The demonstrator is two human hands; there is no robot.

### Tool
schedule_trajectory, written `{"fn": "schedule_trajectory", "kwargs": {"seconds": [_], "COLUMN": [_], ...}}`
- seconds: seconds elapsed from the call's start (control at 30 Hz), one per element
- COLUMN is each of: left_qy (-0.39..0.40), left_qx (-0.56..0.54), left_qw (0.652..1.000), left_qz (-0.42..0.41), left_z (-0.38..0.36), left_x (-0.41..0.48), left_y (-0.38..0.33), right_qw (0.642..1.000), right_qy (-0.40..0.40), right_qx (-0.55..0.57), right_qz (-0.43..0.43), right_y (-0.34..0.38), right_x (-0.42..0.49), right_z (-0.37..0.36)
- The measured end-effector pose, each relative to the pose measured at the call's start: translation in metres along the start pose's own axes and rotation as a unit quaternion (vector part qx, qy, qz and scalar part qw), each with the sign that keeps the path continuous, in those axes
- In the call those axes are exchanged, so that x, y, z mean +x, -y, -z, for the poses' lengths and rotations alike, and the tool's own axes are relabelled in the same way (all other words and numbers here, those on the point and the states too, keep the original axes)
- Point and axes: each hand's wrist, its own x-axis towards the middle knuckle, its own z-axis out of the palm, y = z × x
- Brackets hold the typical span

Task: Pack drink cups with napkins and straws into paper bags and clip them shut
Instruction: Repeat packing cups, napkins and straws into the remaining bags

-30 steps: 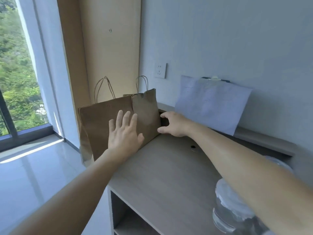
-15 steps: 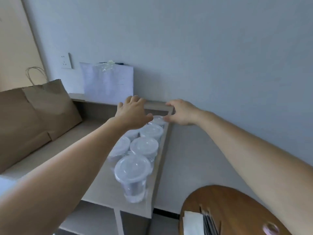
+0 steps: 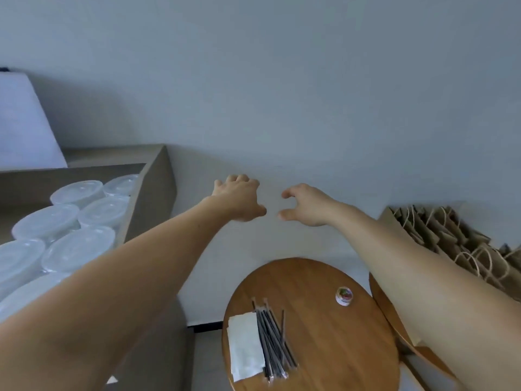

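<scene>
Both my arms reach forward in mid-air before the grey wall. My left hand [image 3: 239, 198] and my right hand [image 3: 304, 204] hang side by side with loosely curled fingers and hold nothing. Several clear lidded drink cups [image 3: 70, 218] stand on the grey desk at the left. Below my hands, a round wooden table [image 3: 338, 348] carries a stack of white napkins [image 3: 245, 345], a bundle of dark straws [image 3: 275, 337] and a small round tin [image 3: 344, 296]. A heap of flat brown paper bags [image 3: 451, 241] with twine handles lies at the right, partly behind my right forearm.
The grey desk [image 3: 152, 193] has a raised back ledge at the left. A white sheet [image 3: 25, 125] leans against the wall above it. The bags lie on a second wooden surface [image 3: 394, 320] at the right. Bare wall fills the upper view.
My view has swung right, from the filled bags past the cups to the round table. Both hands left the desk and now hang in front of the wall, holding nothing.
</scene>
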Motion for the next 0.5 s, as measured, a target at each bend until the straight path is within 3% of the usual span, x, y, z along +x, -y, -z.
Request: {"fn": "schedule_trajectory", "kwargs": {"seconds": [0.17,0.5], "left_qy": [0.07,0.136], "left_qx": [-0.03,-0.096], "left_qw": [0.995,0.97], "left_qz": [-0.066,-0.177], "left_z": [-0.052,-0.129], "left_x": [0.045,0.085], "left_y": [-0.054,-0.175], "right_qw": [0.996,0.97], "right_qy": [0.014,-0.026], "right_qx": [-0.002,0.019], "right_qz": [-0.088,-0.241], "right_y": [-0.07,-0.221], "right_x": [-0.016,-0.089], "right_z": [-0.011,-0.026]}}
